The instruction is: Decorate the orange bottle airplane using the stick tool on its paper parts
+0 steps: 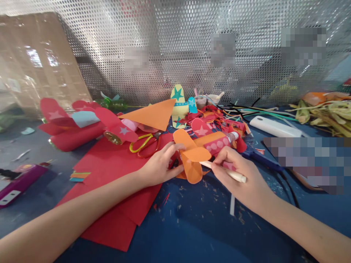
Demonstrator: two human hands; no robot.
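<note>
Left hand (pixel 160 164), half-closed, holds orange propeller (pixel 196 154) at its edge; right hand (pixel 244 175) pinches white pen (pixel 236 175) (bare blue table (pixel 197 223) below).

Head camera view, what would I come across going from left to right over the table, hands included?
Purple power strip, red paper plane, left hand, orange propeller-shaped piece, right hand, dried husks.
</note>
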